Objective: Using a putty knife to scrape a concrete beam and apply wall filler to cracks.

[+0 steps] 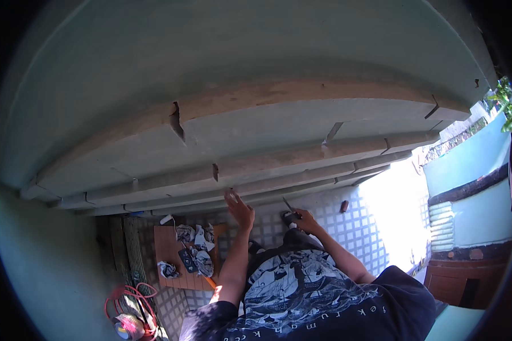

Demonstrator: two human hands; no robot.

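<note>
In front of me stands a pale green wall with several long horizontal ledges, notched by dark slots. My left hand is raised to a lower ledge, fingers stretched out at its edge; whether they touch it I cannot tell. The hand seems to hold nothing. My right hand is closed round the handle of a knife-like tool with a narrow blade pointing up and left toward the ledges. Its exact kind is too small to make out.
A low wooden table at the lower left bears crumpled newspaper and a dark flat object. Beside it lies a coiled red hose. A small brown object rests on the checkered tiled floor. A brown door is at right.
</note>
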